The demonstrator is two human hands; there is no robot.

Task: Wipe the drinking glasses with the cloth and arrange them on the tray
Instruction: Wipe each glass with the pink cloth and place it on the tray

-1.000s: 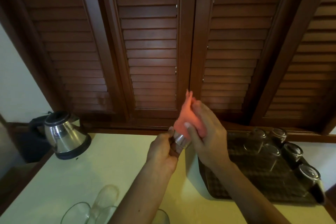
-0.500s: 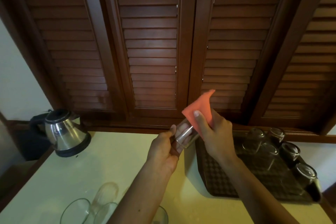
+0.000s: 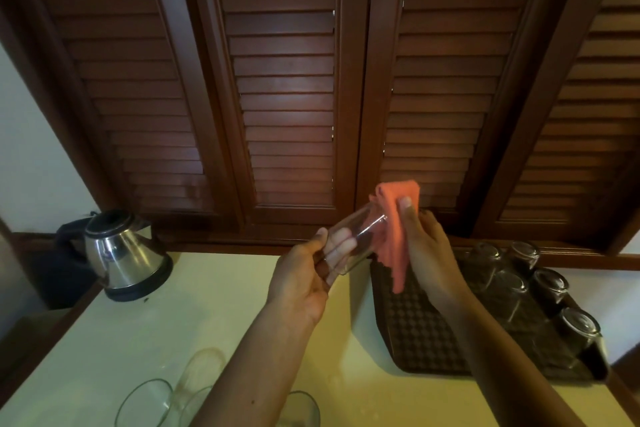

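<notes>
While I stand at the cream desk with the dark waffle-patterned tray on its right side, I judge the wiping of this one glass to be the step in hand. Five tumblers already sit mouth-down along the tray's far and right edge, so the near left part lies free for the next one. A steel kettle stands at the desk's far left, and more unwiped glasses lie at the near edge below my arms. My left hand curls round the base of the clear tumbler, which I hold tilted in the air, mouth toward the right. My right hand pinches the orange cloth against the rim, thumb on top. To do this well I should turn the glass with my left hand while the cloth runs round rim and wall, keeping a firm grip low down, since wet glass slips easily.
</notes>
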